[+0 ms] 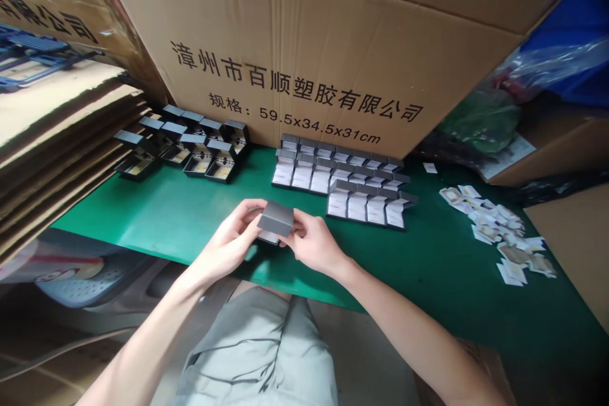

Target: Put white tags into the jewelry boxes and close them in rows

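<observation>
Near the table's front edge, my two hands hold one small black jewelry box (276, 218) between them. Its lid is partly raised, and a strip of white lining shows below it. My left hand (238, 231) grips the box's left side, with some fingers hidden behind it. On the right side, my right hand (311, 238) has its thumb and fingers on the box. Rows of open black boxes with white linings (366, 206) stand just beyond my right hand. Farther left is a group of open black boxes with yellowish pieces inside (221, 169).
A tall cardboard carton (295, 32) walls off the back of the green table (157, 219). Stacked cardboard sheets (71, 130) line the left edge. Loose small white pads or cards (504, 228) lie in a pile at the right, near another carton (571, 228).
</observation>
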